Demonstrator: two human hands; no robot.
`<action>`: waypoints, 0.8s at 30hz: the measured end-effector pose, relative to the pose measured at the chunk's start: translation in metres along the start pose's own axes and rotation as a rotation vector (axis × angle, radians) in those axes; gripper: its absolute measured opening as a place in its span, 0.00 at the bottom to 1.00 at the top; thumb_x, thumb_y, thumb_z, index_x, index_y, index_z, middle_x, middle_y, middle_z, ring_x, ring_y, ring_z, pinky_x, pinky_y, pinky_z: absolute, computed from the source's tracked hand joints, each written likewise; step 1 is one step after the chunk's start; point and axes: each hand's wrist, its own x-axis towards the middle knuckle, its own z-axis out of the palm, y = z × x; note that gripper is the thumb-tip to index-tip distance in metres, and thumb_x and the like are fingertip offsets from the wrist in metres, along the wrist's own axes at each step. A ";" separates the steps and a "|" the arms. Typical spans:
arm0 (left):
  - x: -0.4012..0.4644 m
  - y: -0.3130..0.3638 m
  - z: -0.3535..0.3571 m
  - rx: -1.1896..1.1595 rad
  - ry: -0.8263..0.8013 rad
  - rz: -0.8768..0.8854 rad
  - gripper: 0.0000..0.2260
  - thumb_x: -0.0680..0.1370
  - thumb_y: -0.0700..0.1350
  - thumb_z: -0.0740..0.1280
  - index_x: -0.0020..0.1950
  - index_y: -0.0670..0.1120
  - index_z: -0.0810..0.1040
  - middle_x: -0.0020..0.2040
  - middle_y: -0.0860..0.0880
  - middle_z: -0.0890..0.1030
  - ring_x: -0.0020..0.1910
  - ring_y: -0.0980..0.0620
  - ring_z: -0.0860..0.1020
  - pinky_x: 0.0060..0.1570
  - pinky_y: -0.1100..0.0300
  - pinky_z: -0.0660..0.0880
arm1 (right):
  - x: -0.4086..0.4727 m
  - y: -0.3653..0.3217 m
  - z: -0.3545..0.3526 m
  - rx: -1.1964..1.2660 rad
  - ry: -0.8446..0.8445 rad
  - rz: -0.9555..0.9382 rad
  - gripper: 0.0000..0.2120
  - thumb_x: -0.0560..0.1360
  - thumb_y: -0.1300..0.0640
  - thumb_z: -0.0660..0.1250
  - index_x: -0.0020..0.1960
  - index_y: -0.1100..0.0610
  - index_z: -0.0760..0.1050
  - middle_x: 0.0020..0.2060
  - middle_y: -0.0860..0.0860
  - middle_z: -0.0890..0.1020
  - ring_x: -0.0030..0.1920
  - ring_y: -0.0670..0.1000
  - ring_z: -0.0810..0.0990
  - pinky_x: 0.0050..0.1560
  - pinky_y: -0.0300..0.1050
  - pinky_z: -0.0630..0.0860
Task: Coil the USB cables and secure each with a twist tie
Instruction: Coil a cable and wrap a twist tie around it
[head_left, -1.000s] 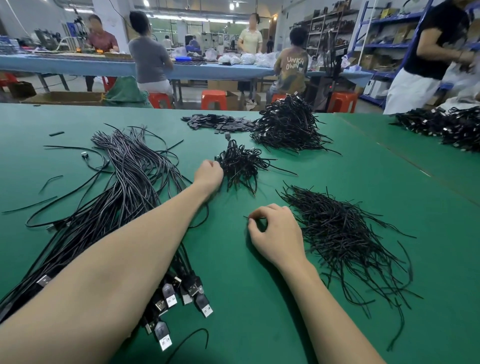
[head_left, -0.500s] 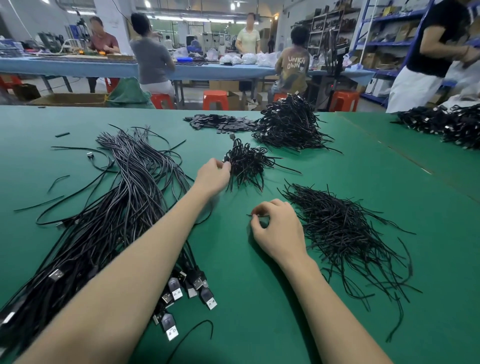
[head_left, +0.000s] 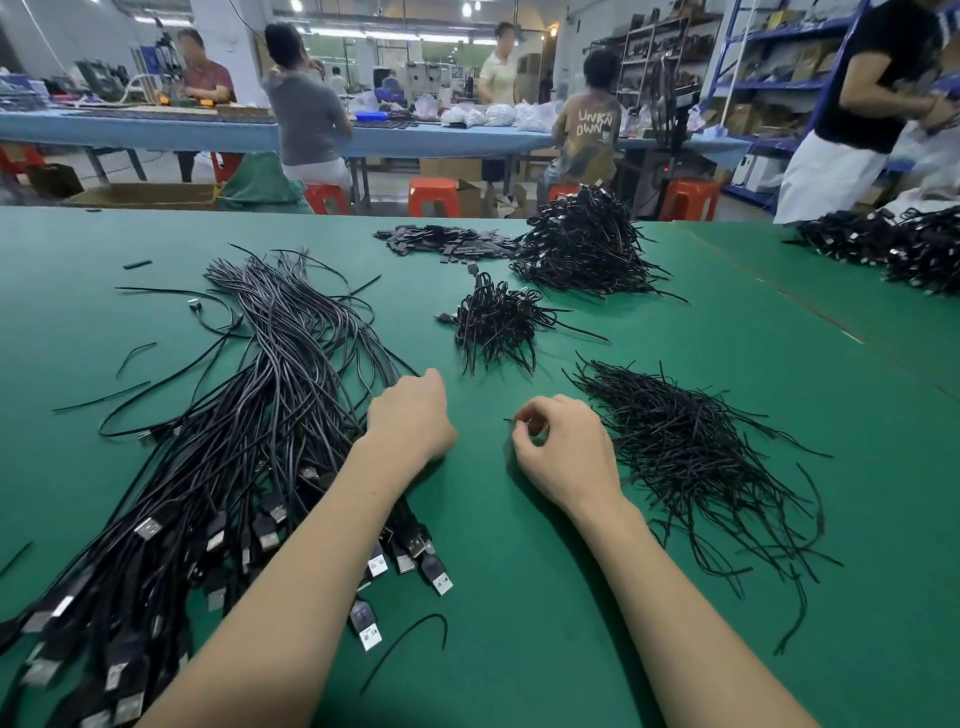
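A long bundle of loose black USB cables (head_left: 260, 405) lies on the left of the green table (head_left: 545, 623), plugs toward me. My left hand (head_left: 410, 421) rests at the bundle's right edge with its fingers curled under and hidden. My right hand (head_left: 561, 452) pinches one thin black twist tie (head_left: 508, 420) between thumb and forefinger, just left of the heap of twist ties (head_left: 691, 457). A small pile of coiled, tied cables (head_left: 493, 322) sits beyond both hands.
A bigger heap of coiled cables (head_left: 582, 249) and a scatter of flat black pieces (head_left: 441, 243) lie at the far edge. More cable piles (head_left: 898, 244) sit on the adjoining table at right. A stray tie (head_left: 415, 631) lies near me. Several people work beyond.
My left hand has drawn back from the small coiled pile toward me, to the edge of the loose cable bundle. My right hand has stayed put, still pinching a tie.
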 end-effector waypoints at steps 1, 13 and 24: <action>0.000 0.000 0.002 -0.039 0.012 0.017 0.08 0.76 0.37 0.61 0.55 0.44 0.68 0.44 0.45 0.73 0.40 0.45 0.74 0.37 0.54 0.68 | 0.000 0.000 0.000 0.000 -0.004 -0.002 0.06 0.77 0.53 0.66 0.48 0.51 0.82 0.39 0.45 0.78 0.48 0.50 0.75 0.44 0.45 0.72; -0.015 0.044 -0.016 -0.739 0.014 0.471 0.05 0.78 0.40 0.67 0.52 0.48 0.73 0.42 0.52 0.80 0.32 0.57 0.79 0.39 0.64 0.75 | 0.004 0.004 -0.004 0.383 0.012 -0.089 0.30 0.70 0.58 0.72 0.71 0.47 0.73 0.46 0.46 0.84 0.42 0.49 0.79 0.46 0.44 0.76; -0.003 0.009 -0.030 -0.855 -0.236 0.495 0.14 0.77 0.61 0.69 0.43 0.52 0.81 0.32 0.55 0.78 0.32 0.55 0.74 0.37 0.65 0.73 | 0.024 0.017 -0.085 0.612 -0.181 0.008 0.22 0.76 0.49 0.73 0.26 0.55 0.77 0.28 0.52 0.80 0.36 0.48 0.84 0.52 0.48 0.74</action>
